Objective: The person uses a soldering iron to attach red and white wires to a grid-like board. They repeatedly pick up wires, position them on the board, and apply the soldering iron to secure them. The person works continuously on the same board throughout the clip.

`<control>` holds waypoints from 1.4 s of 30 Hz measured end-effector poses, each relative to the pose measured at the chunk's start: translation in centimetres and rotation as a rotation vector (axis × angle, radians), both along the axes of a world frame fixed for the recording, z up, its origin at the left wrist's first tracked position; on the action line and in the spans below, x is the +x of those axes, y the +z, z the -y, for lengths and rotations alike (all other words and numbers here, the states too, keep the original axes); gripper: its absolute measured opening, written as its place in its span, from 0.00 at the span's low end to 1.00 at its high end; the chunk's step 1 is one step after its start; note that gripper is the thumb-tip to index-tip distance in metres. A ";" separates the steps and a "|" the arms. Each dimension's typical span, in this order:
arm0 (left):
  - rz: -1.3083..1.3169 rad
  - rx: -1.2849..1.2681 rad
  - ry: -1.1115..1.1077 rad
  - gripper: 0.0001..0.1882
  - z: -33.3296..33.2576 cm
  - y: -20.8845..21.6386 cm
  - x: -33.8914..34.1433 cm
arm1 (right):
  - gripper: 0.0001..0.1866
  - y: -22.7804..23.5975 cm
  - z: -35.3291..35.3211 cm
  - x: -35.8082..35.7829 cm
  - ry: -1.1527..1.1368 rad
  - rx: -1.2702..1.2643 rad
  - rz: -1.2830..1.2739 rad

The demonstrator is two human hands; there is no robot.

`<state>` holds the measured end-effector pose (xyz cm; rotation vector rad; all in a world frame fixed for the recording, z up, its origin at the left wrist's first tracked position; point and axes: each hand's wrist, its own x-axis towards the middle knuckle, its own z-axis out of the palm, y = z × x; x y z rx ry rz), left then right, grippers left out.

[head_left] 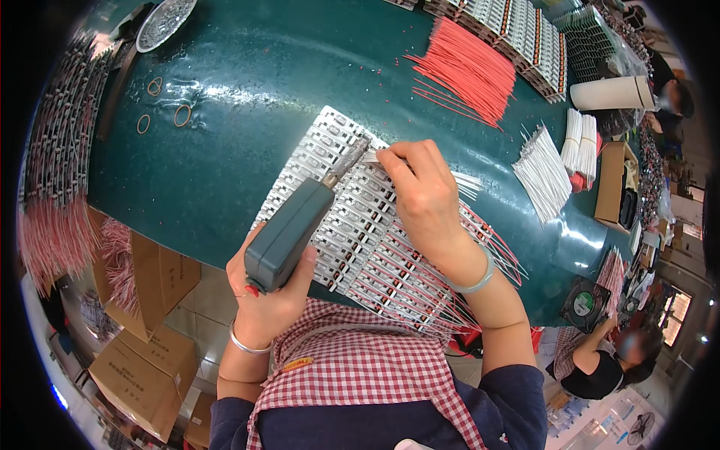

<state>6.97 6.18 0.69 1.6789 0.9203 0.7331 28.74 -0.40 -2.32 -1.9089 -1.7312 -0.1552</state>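
Observation:
My left hand is wrapped around a dark green soldering gun, its metal barrel angled up and away from me. The tip reaches a panel of small white-and-grey parts lying in rows on the table. Close by the tip, my right hand pinches thin white wires, whose tails stick out to the right behind the hand. Red and white wires fan out from the panel's nearer rows toward my apron. The exact point where tip and wire meet is too small to make out.
On the green table lie a red wire pile, a white wire pile and rubber bands. Stacked panels stand far right; a metal dish is far left. Cardboard boxes sit lower left. Another person works at right.

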 end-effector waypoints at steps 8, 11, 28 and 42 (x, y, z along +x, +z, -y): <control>-0.055 -0.008 -0.036 0.07 0.0 0.1 -0.1 | 0.16 0.0 0.0 0.0 0.005 0.000 0.029; -0.027 0.010 -0.014 0.07 0.1 0.0 0.0 | 0.16 0.0 0.0 0.0 0.008 -0.007 0.036; -0.076 -0.104 0.162 0.11 1.4 -0.1 -2.3 | 0.18 0.8 0.5 -0.8 -0.004 0.014 0.050; -0.020 0.003 0.006 0.11 0.9 -0.1 -1.5 | 0.19 0.4 0.7 -1.3 -0.003 -0.029 0.023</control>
